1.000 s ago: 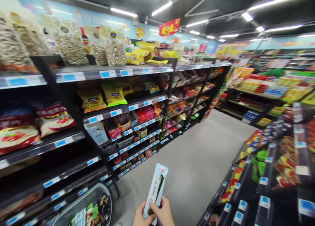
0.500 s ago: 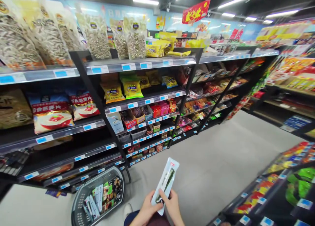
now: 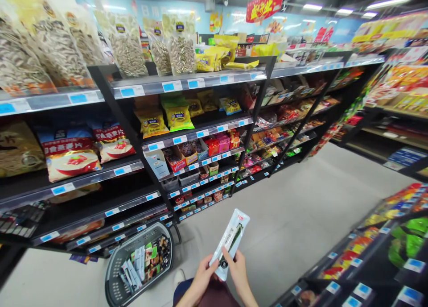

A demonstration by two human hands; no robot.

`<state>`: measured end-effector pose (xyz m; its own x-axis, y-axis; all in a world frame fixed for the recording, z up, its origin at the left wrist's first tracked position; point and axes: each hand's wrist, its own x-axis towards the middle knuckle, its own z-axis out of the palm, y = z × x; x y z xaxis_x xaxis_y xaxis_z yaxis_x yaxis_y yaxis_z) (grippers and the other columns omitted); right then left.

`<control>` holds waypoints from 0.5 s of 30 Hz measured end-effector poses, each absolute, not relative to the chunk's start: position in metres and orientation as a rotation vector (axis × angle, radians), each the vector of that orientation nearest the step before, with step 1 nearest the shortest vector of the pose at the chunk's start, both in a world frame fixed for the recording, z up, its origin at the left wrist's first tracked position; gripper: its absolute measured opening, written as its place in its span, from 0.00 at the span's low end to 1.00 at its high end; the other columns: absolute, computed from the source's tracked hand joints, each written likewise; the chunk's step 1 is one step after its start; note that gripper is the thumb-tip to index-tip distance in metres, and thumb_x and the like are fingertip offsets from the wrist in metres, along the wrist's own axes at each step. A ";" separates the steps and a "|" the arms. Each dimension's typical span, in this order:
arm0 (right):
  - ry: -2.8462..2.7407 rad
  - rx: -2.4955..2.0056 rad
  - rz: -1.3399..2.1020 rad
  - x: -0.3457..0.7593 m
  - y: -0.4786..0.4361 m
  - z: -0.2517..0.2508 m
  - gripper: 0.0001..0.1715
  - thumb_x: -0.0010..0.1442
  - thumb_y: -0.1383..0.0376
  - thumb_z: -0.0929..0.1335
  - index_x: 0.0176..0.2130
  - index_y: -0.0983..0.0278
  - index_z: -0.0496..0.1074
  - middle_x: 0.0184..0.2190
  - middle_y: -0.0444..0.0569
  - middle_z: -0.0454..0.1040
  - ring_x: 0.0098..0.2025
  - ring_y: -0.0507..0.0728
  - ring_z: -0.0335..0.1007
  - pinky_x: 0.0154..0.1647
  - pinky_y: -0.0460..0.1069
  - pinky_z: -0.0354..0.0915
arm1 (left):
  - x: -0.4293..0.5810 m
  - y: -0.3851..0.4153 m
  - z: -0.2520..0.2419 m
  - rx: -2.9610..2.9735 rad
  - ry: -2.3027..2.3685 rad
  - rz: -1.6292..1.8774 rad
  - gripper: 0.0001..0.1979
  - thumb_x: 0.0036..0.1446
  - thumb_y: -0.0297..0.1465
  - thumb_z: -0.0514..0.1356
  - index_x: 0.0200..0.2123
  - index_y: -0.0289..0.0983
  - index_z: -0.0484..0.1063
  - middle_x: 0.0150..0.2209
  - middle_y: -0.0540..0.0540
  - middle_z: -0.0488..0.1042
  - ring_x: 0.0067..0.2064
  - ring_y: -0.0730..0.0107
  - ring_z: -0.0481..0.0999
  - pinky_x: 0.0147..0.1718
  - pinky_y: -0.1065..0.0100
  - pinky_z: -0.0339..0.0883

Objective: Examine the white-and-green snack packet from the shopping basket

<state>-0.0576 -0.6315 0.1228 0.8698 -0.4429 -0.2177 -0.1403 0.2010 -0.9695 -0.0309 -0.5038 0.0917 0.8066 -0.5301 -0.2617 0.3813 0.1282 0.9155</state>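
A long, slim pale-blue snack packet [image 3: 233, 234] with a dark green strip pictured on it is held in front of me, its top slanting up to the right. My left hand [image 3: 204, 271] is closed on the packet's lower left edge. My right hand [image 3: 236, 267] grips the lower right side, its thumb lying on the front. A dark round mark shows near the bottom between the thumbs. At my left, a grey shopping basket [image 3: 113, 271] stands on the floor, holding similar pale-blue packets [image 3: 133, 269] and several small dark and green packs.
Shelves run along the left, with bags of seeds [image 3: 182, 43], yellow snack bags [image 3: 179, 117] and oatmeal bags [image 3: 68, 153]. A low display rack [image 3: 368, 249] with colourful packs stands at lower right. Grey floor [image 3: 287, 209] stretches between them.
The packet and both hands sit slightly further right in view. My fingers have shifted on the packet, and the round mark near its bottom now shows. The basket also appears further right.
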 end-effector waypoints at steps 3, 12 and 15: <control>0.515 -1.370 -0.223 -0.058 -0.631 0.121 0.27 0.50 0.49 0.72 0.35 0.72 0.74 0.29 0.53 0.75 0.33 0.59 0.69 0.33 0.48 0.67 | -0.029 -0.502 0.091 1.304 -0.151 -0.664 0.29 0.49 0.54 0.61 0.35 0.32 0.72 0.23 0.46 0.74 0.22 0.69 0.71 0.23 0.71 0.57; 0.533 -1.377 -0.231 -0.056 -0.632 0.113 0.28 0.49 0.48 0.72 0.33 0.72 0.74 0.29 0.53 0.76 0.32 0.59 0.70 0.33 0.48 0.67 | -0.023 -0.498 0.087 1.427 -0.133 -0.578 0.26 0.50 0.52 0.61 0.29 0.32 0.75 0.21 0.47 0.72 0.23 0.71 0.67 0.25 0.70 0.56; 0.563 -1.416 -0.260 -0.056 -0.634 0.110 0.27 0.47 0.48 0.72 0.32 0.71 0.74 0.27 0.52 0.75 0.30 0.58 0.69 0.31 0.48 0.66 | -0.022 -0.497 0.086 1.439 -0.132 -0.558 0.23 0.49 0.49 0.64 0.32 0.32 0.76 0.24 0.47 0.74 0.26 0.70 0.69 0.28 0.71 0.57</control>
<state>-0.0564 -0.6340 0.1100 0.8431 -0.4933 -0.2140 -0.1571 0.1546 -0.9754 -0.0224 -0.4966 0.0861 0.8659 -0.4376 -0.2423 0.2830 0.0291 0.9587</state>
